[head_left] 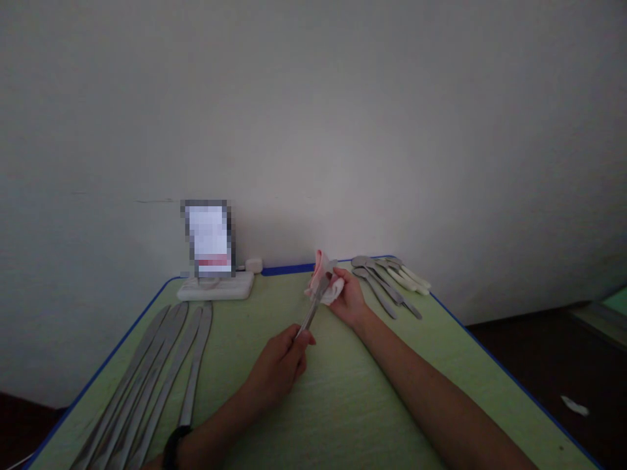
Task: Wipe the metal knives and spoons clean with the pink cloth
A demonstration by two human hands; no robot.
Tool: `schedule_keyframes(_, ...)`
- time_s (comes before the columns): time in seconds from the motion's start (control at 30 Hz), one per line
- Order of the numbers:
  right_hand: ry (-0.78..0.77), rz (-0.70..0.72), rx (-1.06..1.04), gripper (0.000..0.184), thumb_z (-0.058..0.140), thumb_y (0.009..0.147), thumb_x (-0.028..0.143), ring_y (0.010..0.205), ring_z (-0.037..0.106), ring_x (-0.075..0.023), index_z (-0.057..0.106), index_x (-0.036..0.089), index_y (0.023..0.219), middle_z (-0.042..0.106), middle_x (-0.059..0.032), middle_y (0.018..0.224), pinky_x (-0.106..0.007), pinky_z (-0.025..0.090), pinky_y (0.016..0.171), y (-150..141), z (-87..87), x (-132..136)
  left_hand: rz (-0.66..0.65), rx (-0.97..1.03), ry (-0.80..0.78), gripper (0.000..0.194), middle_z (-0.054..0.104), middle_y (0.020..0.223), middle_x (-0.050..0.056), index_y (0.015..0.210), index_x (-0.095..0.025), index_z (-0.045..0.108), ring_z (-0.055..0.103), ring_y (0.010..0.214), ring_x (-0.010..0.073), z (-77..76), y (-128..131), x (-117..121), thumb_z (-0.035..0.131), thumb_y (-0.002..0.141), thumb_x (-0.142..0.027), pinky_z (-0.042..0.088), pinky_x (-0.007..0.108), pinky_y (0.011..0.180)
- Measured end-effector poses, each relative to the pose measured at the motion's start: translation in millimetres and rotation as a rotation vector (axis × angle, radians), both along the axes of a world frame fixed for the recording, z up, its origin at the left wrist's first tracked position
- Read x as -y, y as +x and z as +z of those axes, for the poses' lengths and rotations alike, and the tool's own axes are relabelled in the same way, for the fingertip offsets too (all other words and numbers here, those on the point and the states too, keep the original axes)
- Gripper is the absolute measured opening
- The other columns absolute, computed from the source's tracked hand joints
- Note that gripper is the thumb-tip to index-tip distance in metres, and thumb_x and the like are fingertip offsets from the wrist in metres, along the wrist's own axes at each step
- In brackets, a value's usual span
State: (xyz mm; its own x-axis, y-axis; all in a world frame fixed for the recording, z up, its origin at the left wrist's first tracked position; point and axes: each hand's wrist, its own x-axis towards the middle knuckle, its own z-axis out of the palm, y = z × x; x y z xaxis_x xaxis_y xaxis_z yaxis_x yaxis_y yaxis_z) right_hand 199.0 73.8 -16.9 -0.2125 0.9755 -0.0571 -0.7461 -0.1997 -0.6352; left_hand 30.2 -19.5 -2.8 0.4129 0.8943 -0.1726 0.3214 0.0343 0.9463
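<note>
My left hand [283,358] is closed around the handle of a metal piece of cutlery [309,314], which points up and away over the table. My right hand [349,299] grips a pink and white cloth [319,273] against its far end. The cloth partly covers that end, so I cannot tell whether it is a knife or a spoon. Several long metal table knives [161,365] lie side by side to the left of my left hand. Beyond my right hand, several spoons [375,282] lie fanned out, some with pale handles [409,281].
A phone with a lit, blurred screen [209,238] stands on a white base [215,286] at the back left, beside a small white plug [253,265]. The green table [337,398] has a blue edge and meets a plain wall [313,130]. A white scrap [575,405] lies on the dark floor.
</note>
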Motion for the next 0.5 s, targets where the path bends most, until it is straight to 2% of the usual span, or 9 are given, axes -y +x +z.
schedule_keyframes(0.17,-0.006,0.036,0.132,0.015,0.059,0.074,0.025,0.052,0.055,-0.012,0.057,0.016,0.062,0.06,0.0011,0.055,-0.027,0.048,0.059,-6.2,-3.2,2.9,0.05,0.041,-0.016,0.036,0.034,0.048,-0.01,0.084,-0.019,0.047,0.03,0.038,0.0082,-0.8,0.9,-0.1,0.032,0.084,-0.051,0.024,0.019,0.038)
schedule_keyframes(0.3,-0.027,-0.013,0.178,0.007,0.063,0.072,0.02,0.05,0.054,-0.0097,0.061,0.014,0.069,0.062,0.0014,0.057,-0.022,0.045,0.055,-11.7,-3.1,6.8,0.051,0.013,-0.014,0.034,0.034,0.048,-0.01,0.084,-0.018,0.047,0.03,0.038,0.0082,-0.2,1.3,-0.5,0.032,0.086,-0.049,0.025,0.02,0.038)
schedule_keyframes(0.4,-0.045,-0.039,0.156,0.008,0.064,0.073,0.02,0.053,0.057,-0.0106,0.061,0.014,0.076,0.064,0.0005,0.061,-0.023,0.047,0.057,-11.6,-5.6,4.6,-0.011,-0.01,0.052,0.031,0.038,0.05,-0.009,0.093,-0.017,0.049,0.036,0.043,0.0093,1.0,-0.8,-0.1,0.036,0.086,-0.044,0.029,0.021,0.043)
schedule_keyframes(0.5,-0.066,-0.087,0.119,0.009,0.06,0.077,0.023,0.055,0.059,-0.0129,0.06,0.014,0.079,0.065,-0.0015,0.064,-0.027,0.05,0.058,-9.0,-8.4,-1.0,-0.145,-0.033,0.116,0.035,0.044,0.052,-0.008,0.11,-0.013,0.049,0.043,0.047,0.011,2.5,-4.1,1.3,0.038,0.086,-0.036,0.034,0.022,0.05)
